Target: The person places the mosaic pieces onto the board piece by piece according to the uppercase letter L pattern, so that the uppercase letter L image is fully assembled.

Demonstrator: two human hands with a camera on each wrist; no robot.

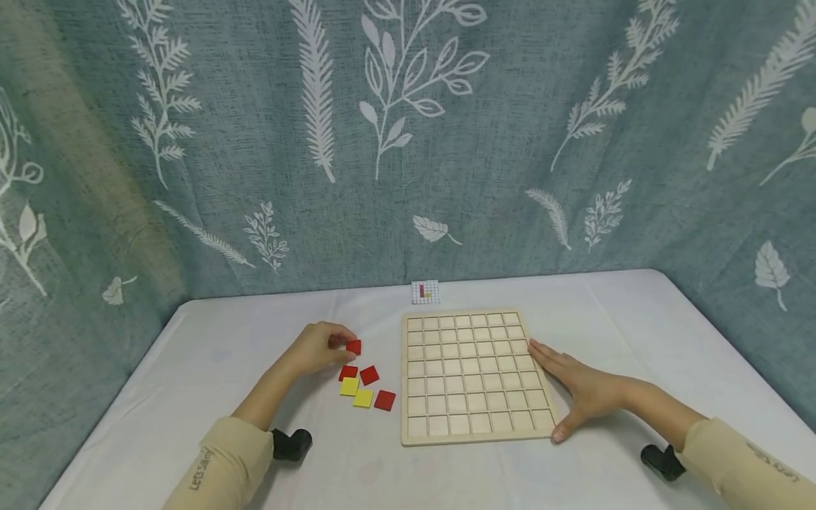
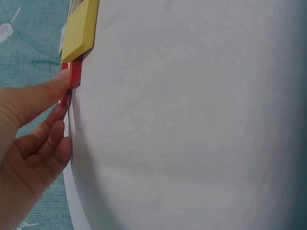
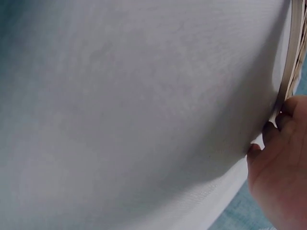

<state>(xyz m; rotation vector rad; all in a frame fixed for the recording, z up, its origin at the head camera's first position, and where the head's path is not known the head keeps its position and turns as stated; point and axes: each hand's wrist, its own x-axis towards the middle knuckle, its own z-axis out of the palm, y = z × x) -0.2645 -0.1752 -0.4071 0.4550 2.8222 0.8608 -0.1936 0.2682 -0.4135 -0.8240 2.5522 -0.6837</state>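
Between thumb and fingers my left hand (image 1: 321, 347) pinches a red square tile (image 1: 353, 347), just above the white table. Below it lie more red tiles (image 1: 369, 375) and two yellow tiles (image 1: 363, 399); one yellow tile (image 1: 348, 386) overlaps a red tile (image 1: 347, 372). In the left wrist view a yellow tile (image 2: 79, 31) stands out beyond the thumb. My right hand (image 1: 583, 382) is spread along the right edge of a wooden grid board (image 1: 472, 441), its fingertips at the side and thumb at the near corner. The board's squares hold no tiles.
A small card (image 1: 425, 292) printed with a grid and a red and yellow L-shape lies behind the board. The white tablecloth (image 1: 255, 333) reaches back to a green-blue curtain (image 1: 408, 177) with white leaf patterns. Black devices (image 1: 292, 445) are at both wrists.
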